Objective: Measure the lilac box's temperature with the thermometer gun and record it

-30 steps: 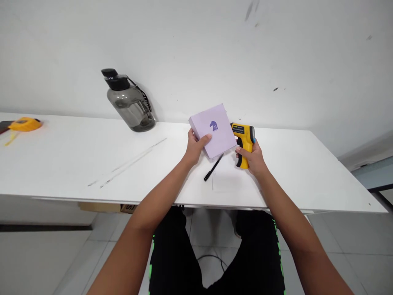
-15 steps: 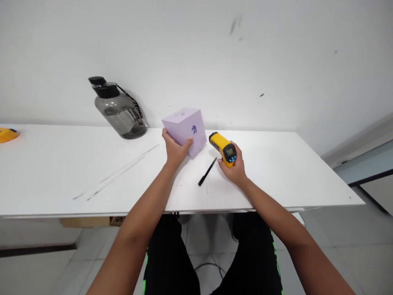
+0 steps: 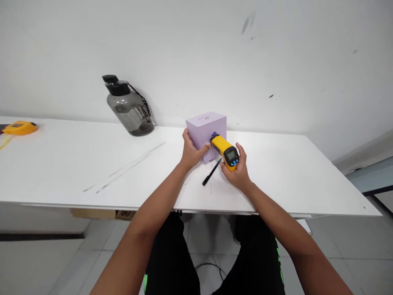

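Now the lavender box is held by the left grip, its fingers curled around the left side and its thumb pressed on the near face. By the right grip the yellow infrared thermometer is clasped just to the near right of the box, its black nose aimed at the box and its small screen turned toward the wearer. Whether box and nose are touching cannot be told. On the box, small print is carried by the top, and a dark purple emblem on the near face is partly covered by that nose. One right finger is raised alongside the thermometer's body.

And on the white bench, a black pen is laid slantwise just in front of the box, one end pointed toward it. To the left of the box, near the wall, a grey see-through bottle with a black lid is seen, part filled with liquid. Well to the left of the box, beyond the bottle, a yellow tape measure is spotted, slightly blurred. Dark streaks are smeared across the bench between bottle and near edge, left of the box.
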Motion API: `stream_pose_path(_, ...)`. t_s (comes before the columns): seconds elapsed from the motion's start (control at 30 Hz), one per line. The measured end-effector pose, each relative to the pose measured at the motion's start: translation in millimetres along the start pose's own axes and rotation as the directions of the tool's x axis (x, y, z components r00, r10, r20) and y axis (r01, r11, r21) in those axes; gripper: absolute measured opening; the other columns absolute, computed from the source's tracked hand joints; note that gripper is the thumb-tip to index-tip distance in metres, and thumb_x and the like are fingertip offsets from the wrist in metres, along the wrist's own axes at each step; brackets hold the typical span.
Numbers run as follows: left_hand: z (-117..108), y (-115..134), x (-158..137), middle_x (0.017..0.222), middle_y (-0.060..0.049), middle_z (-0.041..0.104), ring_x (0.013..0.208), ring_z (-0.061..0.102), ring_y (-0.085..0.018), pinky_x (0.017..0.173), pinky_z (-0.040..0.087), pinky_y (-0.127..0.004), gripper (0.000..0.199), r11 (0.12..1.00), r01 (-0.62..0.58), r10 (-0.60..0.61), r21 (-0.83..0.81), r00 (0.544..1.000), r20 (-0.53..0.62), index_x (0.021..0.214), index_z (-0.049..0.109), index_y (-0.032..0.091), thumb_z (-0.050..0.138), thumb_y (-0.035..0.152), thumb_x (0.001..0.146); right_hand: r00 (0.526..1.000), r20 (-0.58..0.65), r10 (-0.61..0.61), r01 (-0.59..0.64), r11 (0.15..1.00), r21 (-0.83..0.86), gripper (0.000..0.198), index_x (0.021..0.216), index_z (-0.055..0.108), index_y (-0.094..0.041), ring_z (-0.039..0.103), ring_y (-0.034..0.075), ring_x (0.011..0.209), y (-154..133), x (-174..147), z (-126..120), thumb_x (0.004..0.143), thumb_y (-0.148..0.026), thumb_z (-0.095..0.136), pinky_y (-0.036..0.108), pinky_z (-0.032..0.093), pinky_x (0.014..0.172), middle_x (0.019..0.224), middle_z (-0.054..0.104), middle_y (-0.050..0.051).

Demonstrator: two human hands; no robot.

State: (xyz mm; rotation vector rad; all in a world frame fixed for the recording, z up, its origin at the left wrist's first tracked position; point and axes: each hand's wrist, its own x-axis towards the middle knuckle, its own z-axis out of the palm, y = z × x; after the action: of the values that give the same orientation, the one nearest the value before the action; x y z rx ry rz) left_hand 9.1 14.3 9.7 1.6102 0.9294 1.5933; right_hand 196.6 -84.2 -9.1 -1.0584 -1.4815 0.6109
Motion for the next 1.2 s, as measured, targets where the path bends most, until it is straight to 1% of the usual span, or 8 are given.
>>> stream_pose_path(0.23,-1,3,-4,0.152,-0.019,0.039,0.144,0.044,-0.036,0.116,0.041,-0.053,0.114,0.999,-0.009,0.008,0.03,0.999,0.034,0.15,0.022,0.03,0.082,0.074,0.064,0.998,-0.05,-0.024,0.021,0.998,-0.062,0.086,0.157,0.027,-0.03,0.068,0.028,0.106,-7,2,0,0.086,-0.049,0.071,0.047,0.06,0.094,0.126,0.06,0.014)
stream_pose_path(0.4,-2,2,-5,0.153,-0.019,0.038,0.143,0.044,-0.036,0.115,0.042,-0.053,0.114,0.999,-0.027,0.025,0.041,0.999,0.045,0.15,0.02,0.03,0.082,0.072,0.065,0.999,-0.049,-0.022,0.02,0.999,-0.043,0.091,0.159,0.026,-0.03,0.061,0.032,0.13,-11,3,-1,0.084,-0.05,0.074,0.047,0.056,0.106,0.148,0.05,0.017)
stream_pose_path(0.5,-2,3,-5,0.153,-0.02,0.038,0.143,0.044,-0.037,0.115,0.042,-0.054,0.113,0.999,-0.024,0.021,0.046,0.999,0.05,0.15,0.021,0.029,0.083,0.07,0.065,1.0,-0.012,0.028,-0.027,0.999,0.036,0.093,0.161,0.021,-0.032,0.064,0.031,0.127,-9,2,-3,0.087,-0.052,0.073,0.05,0.055,0.108,0.154,0.045,0.017)
stream_pose_path(0.67,0,6,-6,0.151,-0.019,0.04,0.142,0.046,-0.037,0.114,0.043,-0.054,0.111,0.999,-0.014,0.012,0.031,0.998,0.063,0.148,0.021,0.029,0.081,0.073,0.065,0.998,0.03,0.055,-0.057,0.996,0.072,0.097,0.164,0.012,-0.033,0.068,0.029,0.121,-8,1,-4,0.089,-0.051,0.071,0.05,0.056,0.106,0.149,0.052,0.016)
stream_pose_path(0.9,2,1,-7,0.156,-0.019,0.034,0.144,0.044,-0.036,0.116,0.041,-0.051,0.117,0.997,-0.009,0.011,0.077,1.0,-0.025,0.152,0.02,0.03,0.082,0.075,0.063,0.989,-0.137,-0.057,0.045,0.995,-0.091,0.094,0.161,0.025,-0.031,0.067,0.032,0.116,-3,4,-3,0.083,-0.049,0.074,0.049,0.059,0.097,0.13,0.061,0.015)
stream_pose_path(1.0,-2,-5,-3,0.158,-0.02,0.031,0.148,0.038,-0.037,0.121,0.036,-0.051,0.12,0.992,-0.024,0.036,0.125,0.995,-0.096,0.152,0.02,0.027,0.086,0.07,0.061,0.977,-0.188,-0.101,0.078,0.989,-0.126,0.098,0.16,0.023,-0.031,0.064,0.035,0.119,2,10,-9,0.08,-0.049,0.076,0.054,0.055,0.102,0.136,0.057,0.017)
stream_pose_path(1.1,-7,-11,3,0.156,-0.021,0.033,0.148,0.037,-0.037,0.123,0.033,-0.051,0.12,0.988,-0.016,0.041,0.154,0.987,-0.157,0.15,0.022,0.026,0.09,0.062,0.058,0.968,-0.238,-0.085,0.052,0.989,-0.141,0.095,0.158,0.024,-0.031,0.056,0.036,0.132,1,16,-14,0.08,-0.05,0.075,0.054,0.049,0.11,0.15,0.046,0.018)
stream_pose_path(1.2,-11,-15,9,0.155,-0.02,0.035,0.148,0.038,-0.036,0.124,0.032,-0.052,0.117,0.988,0.001,0.031,0.155,0.978,-0.206,0.148,0.023,0.026,0.091,0.057,0.057,0.952,-0.304,-0.008,-0.028,0.993,-0.115,0.089,0.157,0.025,-0.032,0.058,0.031,0.13,-3,21,-17,0.083,-0.049,0.071,0.049,0.051,0.108,0.146,0.048,0.016)
